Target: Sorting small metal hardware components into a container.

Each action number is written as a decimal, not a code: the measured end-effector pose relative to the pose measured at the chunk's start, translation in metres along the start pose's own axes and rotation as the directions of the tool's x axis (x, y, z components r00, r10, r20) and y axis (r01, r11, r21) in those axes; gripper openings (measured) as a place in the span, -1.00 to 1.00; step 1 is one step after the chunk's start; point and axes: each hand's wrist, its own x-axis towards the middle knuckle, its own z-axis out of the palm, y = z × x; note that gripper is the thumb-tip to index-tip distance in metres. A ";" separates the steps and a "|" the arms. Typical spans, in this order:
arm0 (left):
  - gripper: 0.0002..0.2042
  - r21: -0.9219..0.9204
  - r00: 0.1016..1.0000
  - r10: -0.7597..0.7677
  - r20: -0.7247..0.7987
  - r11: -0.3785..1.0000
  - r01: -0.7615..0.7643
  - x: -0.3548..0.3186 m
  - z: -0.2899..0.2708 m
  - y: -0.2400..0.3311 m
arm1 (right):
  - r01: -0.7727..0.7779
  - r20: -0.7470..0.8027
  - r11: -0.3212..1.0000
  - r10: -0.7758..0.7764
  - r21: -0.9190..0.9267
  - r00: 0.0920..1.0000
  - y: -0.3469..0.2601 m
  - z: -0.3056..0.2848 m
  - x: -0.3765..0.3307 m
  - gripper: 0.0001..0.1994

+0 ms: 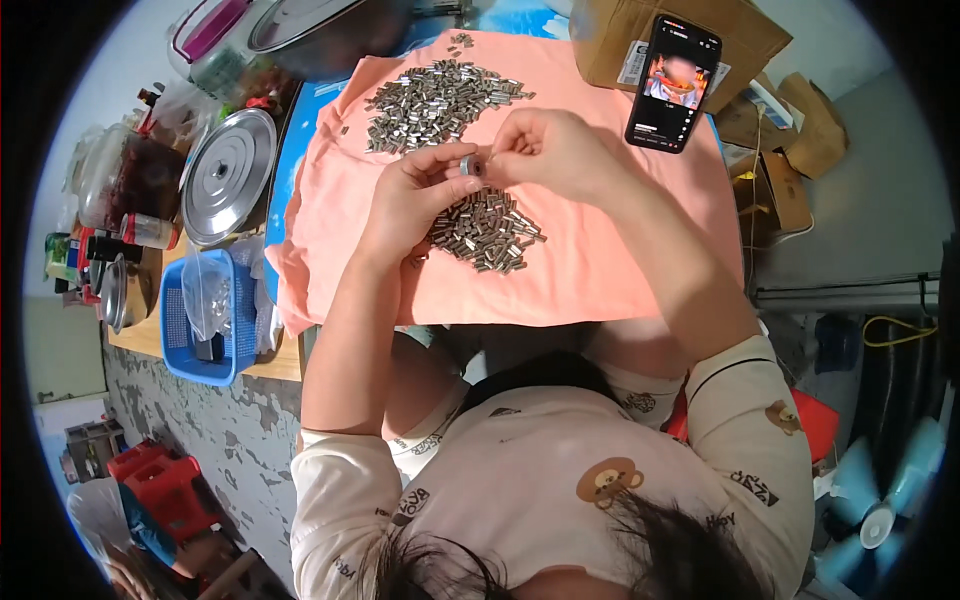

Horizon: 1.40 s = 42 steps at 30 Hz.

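Over the pink cloth (610,270), my left hand (410,195) pinches a small round metal part (471,166) with a dark centre between thumb and fingers. Just to its right, my right hand (550,152) is closed in a pinch with the fingertips close to that part; whatever they hold is too small to make out. Below both hands lies a pile of small silvery metal cylinders (488,235), its upper edge partly covered by the left hand. A larger pile of similar cylinders (440,100) spreads beyond them, with a few loose pieces farther off.
A phone (675,85) with a lit screen leans against a cardboard box (740,40) at the far right. On the left are a round metal lid (230,175), a blue plastic basket (172,320) and several jars. A fan (877,525) stands at the lower right.
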 end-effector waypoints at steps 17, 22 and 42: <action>-0.71 0.131 0.998 -0.003 -0.061 0.991 0.011 -0.004 0.002 0.001 | 0.281 -0.081 0.717 -0.425 -0.638 0.902 -0.009 0.026 -0.009 -0.93; -0.71 0.179 0.999 -0.002 -0.051 0.984 0.011 -0.004 0.000 -0.001 | 0.209 -0.086 0.760 -0.328 -0.615 0.941 -0.013 0.026 -0.011 -0.91; -0.70 0.210 0.985 -0.062 0.160 0.977 0.027 -0.008 0.007 0.004 | 0.171 -0.019 0.828 -0.214 -0.534 0.977 0.009 0.014 0.041 -0.86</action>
